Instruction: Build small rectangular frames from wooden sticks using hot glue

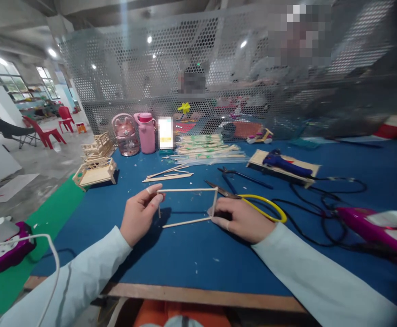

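Between my two hands, a little above the blue table (191, 259), is a rectangular frame of thin wooden sticks (188, 190). Its lower left corner looks unjoined. My left hand (139, 215) pinches the frame's left side, thumb against forefinger near the upper corner. At the opposite end, my right hand (244, 220) grips the short right side by its lower corner. Just behind the right hand lie scissors with yellow handles (269, 206). Dark blue pliers (249, 178) rest beyond them. Several loose sticks (171, 176) lie behind the frame.
Bundled sticks (201, 147) lie at the back, beside a pink bottle (147, 134) and a lit phone (165, 132). Small wooden models (98, 171) stand far left. A blue glue gun (286, 164) rests on a board; black cables and a magenta power strip (371, 227) lie right.
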Available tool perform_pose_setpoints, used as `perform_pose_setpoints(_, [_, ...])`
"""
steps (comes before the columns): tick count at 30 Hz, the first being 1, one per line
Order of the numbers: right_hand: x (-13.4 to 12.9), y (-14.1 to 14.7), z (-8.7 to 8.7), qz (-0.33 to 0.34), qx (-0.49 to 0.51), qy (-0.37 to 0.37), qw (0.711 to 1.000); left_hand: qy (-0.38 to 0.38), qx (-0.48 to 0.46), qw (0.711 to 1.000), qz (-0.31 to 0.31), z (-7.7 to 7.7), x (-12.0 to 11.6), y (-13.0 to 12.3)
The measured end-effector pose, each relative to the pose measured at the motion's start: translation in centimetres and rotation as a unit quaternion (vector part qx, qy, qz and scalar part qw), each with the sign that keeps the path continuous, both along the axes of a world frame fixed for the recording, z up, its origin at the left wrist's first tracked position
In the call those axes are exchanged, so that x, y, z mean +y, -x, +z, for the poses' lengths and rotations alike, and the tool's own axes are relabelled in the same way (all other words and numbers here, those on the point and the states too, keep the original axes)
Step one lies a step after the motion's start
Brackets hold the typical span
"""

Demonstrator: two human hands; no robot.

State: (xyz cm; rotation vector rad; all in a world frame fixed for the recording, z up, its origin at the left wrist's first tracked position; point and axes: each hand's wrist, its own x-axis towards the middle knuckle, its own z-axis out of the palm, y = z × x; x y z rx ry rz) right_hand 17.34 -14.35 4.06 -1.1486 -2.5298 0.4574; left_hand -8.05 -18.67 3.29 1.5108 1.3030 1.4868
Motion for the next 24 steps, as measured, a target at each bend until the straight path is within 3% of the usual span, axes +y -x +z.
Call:
perform_pose_setpoints(6, [0.0,-0.3,-0.2,-0.031,0.021,0.019,0.999,-0.006,0.01,1.0,0.005,0.3,-0.3,0.0])
perform_pose_setpoints(11, [0.4,-0.8,-0.7,-0.072,0.137,0.022,0.988,-0.004,0.006,1.0,0.002,0.4,-0.3,0.0])
perform_pose_setpoints(15, [-0.7,-0.5,1.3,-0.111,0.248,-0.073,0.96,0.001,0.006,1.0,0.002,0.4,-0.3,-0.1])
perform_pose_setpoints(19, [-1.4,1.1,3.7,-0.009,0.163,-0.204,0.965,0.003,-0.001,1.0,-0.021,0.4,-0.2,-0.2])
perform_pose_setpoints(24, [-0.5,2.4,3.9,0.069,0.074,-0.199,0.975,0.06,-0.033,0.988,-0.138,0.3,-0.3,0.8])
